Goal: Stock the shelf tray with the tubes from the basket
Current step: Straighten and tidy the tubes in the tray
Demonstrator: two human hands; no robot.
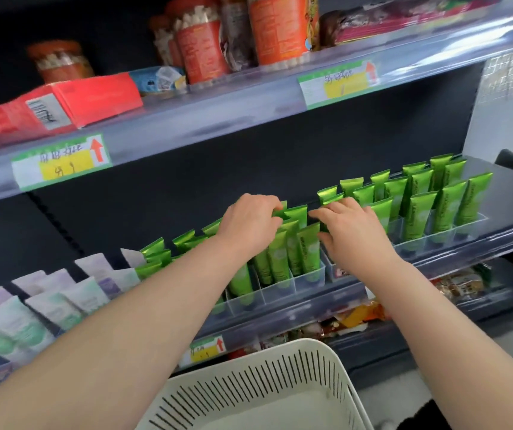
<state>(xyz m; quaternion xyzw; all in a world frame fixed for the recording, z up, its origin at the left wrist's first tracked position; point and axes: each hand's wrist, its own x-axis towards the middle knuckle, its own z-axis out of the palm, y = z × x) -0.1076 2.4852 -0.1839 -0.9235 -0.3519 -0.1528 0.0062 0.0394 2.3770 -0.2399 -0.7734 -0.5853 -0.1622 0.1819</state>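
The green tubes (307, 252) stood up tall in the clear tray (280, 290) on the shelf (497, 231), just between both hands, the left hand (249, 221) with its grip pinched on 1 tube top and the right hand (354, 234) with its grip apart, touching the next tops.

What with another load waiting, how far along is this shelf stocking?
Nearly done: green tubes stand in the clear tray compartments along the shelf, and the visible part of the white basket holds nothing. In hand: the left hand pinches tube tops mid-row while the right hand touches neighbouring tubes. Left: seating these, it seems.
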